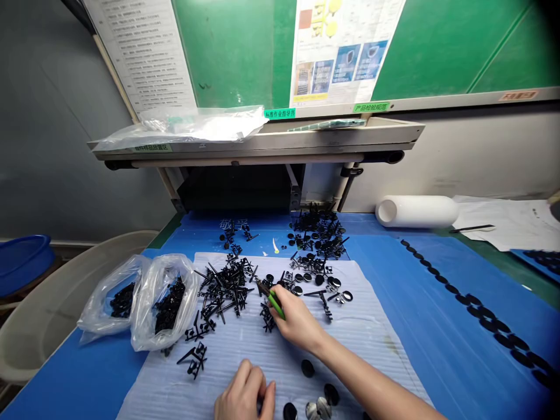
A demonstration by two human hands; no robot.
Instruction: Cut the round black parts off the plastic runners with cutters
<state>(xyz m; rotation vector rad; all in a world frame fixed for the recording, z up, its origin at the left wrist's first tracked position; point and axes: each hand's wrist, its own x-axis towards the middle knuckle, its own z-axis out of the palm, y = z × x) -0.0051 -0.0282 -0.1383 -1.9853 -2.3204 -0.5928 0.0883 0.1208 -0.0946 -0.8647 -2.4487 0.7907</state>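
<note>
My right hand (297, 318) is closed round green-handled cutters (270, 297), whose tip points left toward a pile of black plastic sprues (223, 289) on a white foam sheet (350, 326). My left hand (245, 396) rests at the sheet's near edge with fingers curled on something small I cannot make out. Loose black round caps (307, 368) lie just right of it. More black parts still on runners (317, 233) are heaped at the sheet's far edge.
Two clear bags of black pieces (164, 303) lie at the left on the blue mat (437, 315). A white cylinder (415, 211) and papers (507, 221) sit at the back right. A row of black caps (472, 300) runs along the right. A beige tub (48, 303) stands left.
</note>
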